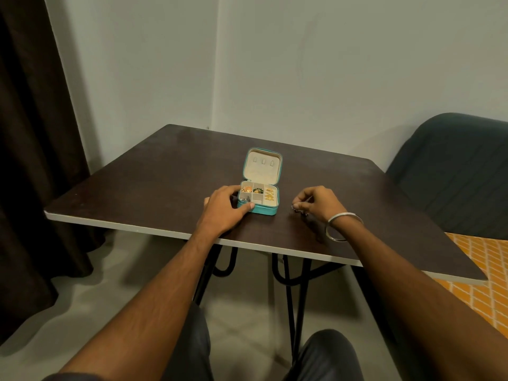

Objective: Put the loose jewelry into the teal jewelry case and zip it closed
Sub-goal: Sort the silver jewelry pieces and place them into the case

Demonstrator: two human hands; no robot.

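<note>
Now, left hand (223, 209) gripping square teal case (258, 199), right hand (319, 200) pinching small metallic piece (294, 207).

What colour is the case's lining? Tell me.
Cream or beige lining inside the teal case; the head view shows it.

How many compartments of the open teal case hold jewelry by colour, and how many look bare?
In the teal jewelry case, held by the left hand:
Gold pieces: 2 compartments, far left and the long right one
Green-and-gold piece: 1
Silvery piece: 1
Bare-looking: 1
Total: 5 compartments

The right hand pinches something too small to identify.
</note>
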